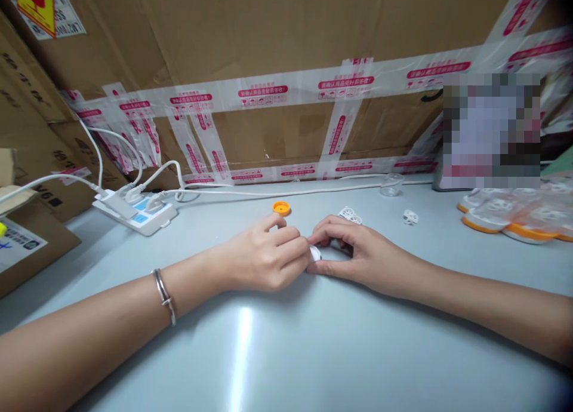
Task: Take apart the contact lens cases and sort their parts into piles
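Note:
My left hand (266, 257) and my right hand (358, 254) rest on the pale grey table (286, 352), fingertips meeting. Between them they pinch a small white plastic part (314, 254), mostly hidden by the fingers. My left wrist wears a silver bracelet (163, 294). Just behind my left hand lies an orange round cap (282, 208). A white lattice-like plastic piece (350, 215) sits right behind my right hand, and another small white piece (410, 217) lies farther right.
A taped cardboard box wall (286, 101) closes the back. A white power strip (136, 212) with plugged cables lies back left. A clear small cup (391, 184) stands at the back. Orange-rimmed clear containers (514, 218) are stacked at the right. A cardboard box (22, 245) sits at left.

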Tool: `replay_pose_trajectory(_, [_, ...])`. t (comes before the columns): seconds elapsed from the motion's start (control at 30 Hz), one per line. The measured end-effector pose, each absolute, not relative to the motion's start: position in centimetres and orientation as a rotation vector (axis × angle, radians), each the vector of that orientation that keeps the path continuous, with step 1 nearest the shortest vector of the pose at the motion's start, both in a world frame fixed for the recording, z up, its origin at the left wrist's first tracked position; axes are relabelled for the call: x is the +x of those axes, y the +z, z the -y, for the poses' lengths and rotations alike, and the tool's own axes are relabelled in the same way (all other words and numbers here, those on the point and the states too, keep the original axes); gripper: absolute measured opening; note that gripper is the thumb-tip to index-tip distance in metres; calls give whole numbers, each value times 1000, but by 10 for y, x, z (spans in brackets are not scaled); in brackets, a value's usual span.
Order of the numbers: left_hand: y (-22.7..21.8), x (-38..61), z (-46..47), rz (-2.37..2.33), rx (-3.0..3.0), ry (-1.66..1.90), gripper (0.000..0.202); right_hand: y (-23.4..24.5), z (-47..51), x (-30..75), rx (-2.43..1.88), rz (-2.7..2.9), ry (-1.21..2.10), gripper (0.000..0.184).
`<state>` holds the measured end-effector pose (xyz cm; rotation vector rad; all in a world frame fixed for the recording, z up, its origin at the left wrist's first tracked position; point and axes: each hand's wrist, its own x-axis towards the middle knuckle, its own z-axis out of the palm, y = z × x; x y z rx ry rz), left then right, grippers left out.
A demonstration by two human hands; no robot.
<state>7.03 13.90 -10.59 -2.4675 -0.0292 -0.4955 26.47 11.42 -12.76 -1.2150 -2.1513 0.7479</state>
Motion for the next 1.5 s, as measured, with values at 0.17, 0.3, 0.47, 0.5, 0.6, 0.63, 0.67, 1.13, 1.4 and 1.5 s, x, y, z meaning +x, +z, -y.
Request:
replay_pose_trajectory(0.17, [-105, 71, -140, 9, -2461, -472, 17, -127, -115, 264, -1223, 2135, 770, 22])
replay_pose_trajectory(0.3, [-102, 72, -142, -13, -2481, -459, 20, -127, -115, 264, -1210, 2123, 789, 24])
replay_pose_trajectory(0.47, [-95, 71, -141, 5, -2523, -371, 19, -127, -114, 263, -1194, 2127, 802, 25])
replay_pose_trajectory(0.5, [-94, 71, -140, 12, -2525, -364, 19, -126, -113, 263, -1187, 2130, 804, 25])
replay_pose_trajectory(0.6, [-93, 69, -137, 6, -2512, -356, 19, -126, -112, 262, -1163, 2133, 795, 25])
replay_pose_trajectory(0.63, [-94, 69, -137, 9, -2506, -349, 19, -126, -112, 262, -1157, 2132, 790, 25])
replay_pose_trajectory(0.67, [-94, 68, -136, 15, -2503, -338, 19, -127, -112, 262, -1150, 2132, 787, 25])
replay_pose_trajectory(1.13, [-85, 61, -92, 109, -2546, -253, 21, -118, -80, 254, -1125, 2221, 749, 27])
replay_pose_trajectory(1.4, [-87, 64, -82, 115, -2533, -200, 16, -111, -55, 245, -1277, 2205, 666, 21])
replay_pose_trajectory(1.5, [-85, 66, -74, 102, -2500, -196, 17, -111, -49, 243, -1310, 2187, 679, 20])
